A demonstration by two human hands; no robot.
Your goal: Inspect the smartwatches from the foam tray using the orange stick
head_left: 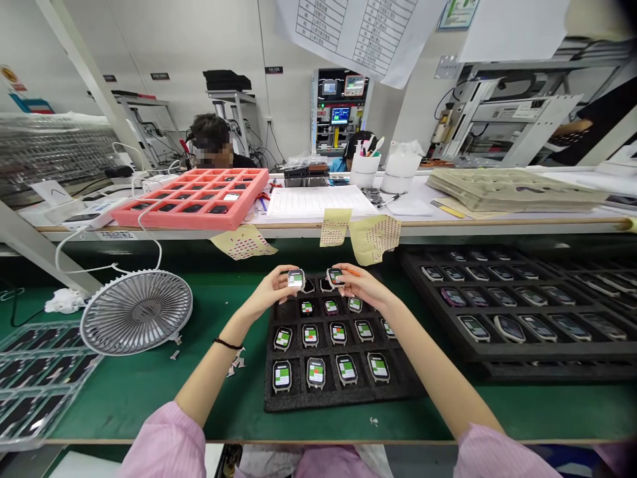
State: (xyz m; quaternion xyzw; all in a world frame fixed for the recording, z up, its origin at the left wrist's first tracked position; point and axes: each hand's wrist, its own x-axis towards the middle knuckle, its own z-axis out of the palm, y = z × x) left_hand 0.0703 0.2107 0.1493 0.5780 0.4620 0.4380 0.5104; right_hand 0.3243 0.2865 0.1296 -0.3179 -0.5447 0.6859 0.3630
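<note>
My left hand (275, 289) is closed on a smartwatch case (296, 279) with a lit screen, above the far left part of a black foam tray (343, 396). Close to it on the right, my right hand (361, 284) grips a second smartwatch case (335, 277), also lit. An orange thing shows at the right fingers, too small to name. Several strapless watch cases, such as this one (316, 372), lie face up in the tray's compartments, most with green and white screens. My right forearm hides part of the tray's right side.
A grey fan (137, 311) and a clear plastic tray (47, 372) stand at the left. More black foam trays (497, 352) with watches lie at the right. A pink foam tray (192, 192) sits on the raised shelf, where yellow papers (375, 238) hang. Behind it are two people.
</note>
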